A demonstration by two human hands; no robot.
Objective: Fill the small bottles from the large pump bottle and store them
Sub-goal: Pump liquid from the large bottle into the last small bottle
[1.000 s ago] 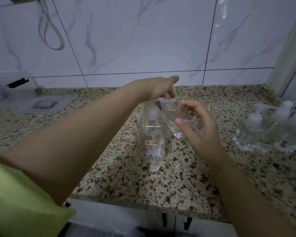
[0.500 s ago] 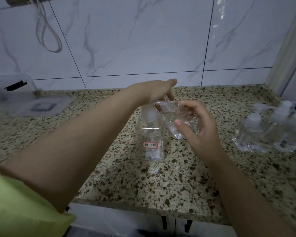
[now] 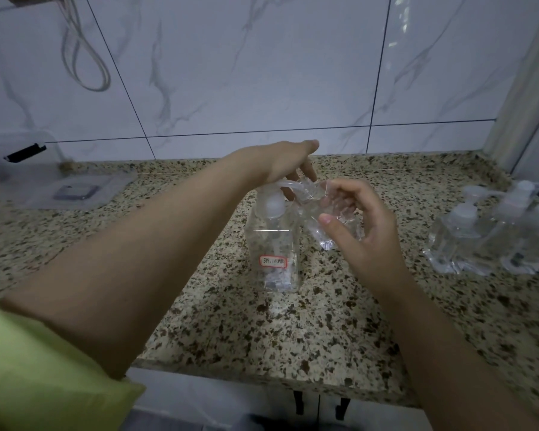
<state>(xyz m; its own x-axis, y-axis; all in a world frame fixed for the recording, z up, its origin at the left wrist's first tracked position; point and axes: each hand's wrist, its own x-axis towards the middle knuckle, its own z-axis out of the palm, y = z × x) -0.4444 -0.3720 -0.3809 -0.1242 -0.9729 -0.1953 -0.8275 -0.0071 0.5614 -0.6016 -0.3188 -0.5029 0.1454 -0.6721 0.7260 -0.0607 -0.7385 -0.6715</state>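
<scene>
While the left hand (image 3: 288, 164) presses flat on the large clear square pump bottle (image 3: 273, 244) standing on the speckled granite surface (image 3: 262, 321), the right hand (image 3: 360, 227), grasping the small clear plastic bottle (image 3: 322, 213), should keep its mouth under the spout.

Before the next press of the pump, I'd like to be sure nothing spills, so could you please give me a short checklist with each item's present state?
1. Pump bottle upright on the counter: ok.
2. Left hand on the pump head: ok.
3. Right hand holds the small bottle, tilted: ok.
4. Spout reaches the small bottle's mouth: ok.
5. Liquid left in the pump bottle: cannot tell.
6. Fill level of the small bottle: cannot tell.
</scene>
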